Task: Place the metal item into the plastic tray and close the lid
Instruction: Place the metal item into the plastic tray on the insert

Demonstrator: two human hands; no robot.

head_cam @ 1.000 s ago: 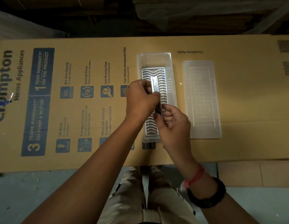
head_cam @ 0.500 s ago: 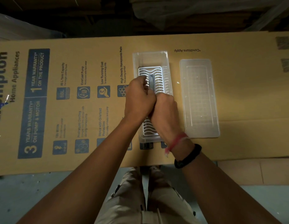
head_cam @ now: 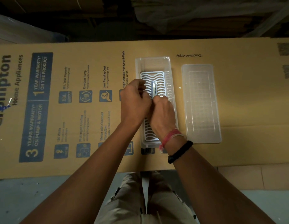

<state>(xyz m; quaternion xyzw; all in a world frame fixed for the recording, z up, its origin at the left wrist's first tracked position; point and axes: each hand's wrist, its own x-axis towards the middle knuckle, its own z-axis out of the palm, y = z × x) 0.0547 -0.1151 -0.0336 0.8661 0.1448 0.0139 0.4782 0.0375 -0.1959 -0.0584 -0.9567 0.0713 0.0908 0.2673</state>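
Fingers: I see both hands, left hand (head_cam: 135,103) and right hand (head_cam: 163,113), curled together on the metal item's (head_cam: 154,88) near end.
Item: over the plastic tray's (head_cam: 171,81) white grid.
Lid (head_cam: 201,104): right of tray (off).
Cardboard (head_cam: 245,97): "Crompton Home Appliances".

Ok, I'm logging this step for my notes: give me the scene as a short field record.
surface: cardboard sheet
tray: clear plastic tray, open, white grid insert inside
metal item: metal item, lying along the insert
left hand: left hand at the item's near end
right hand: right hand on the item
lid: lid off, right of tray
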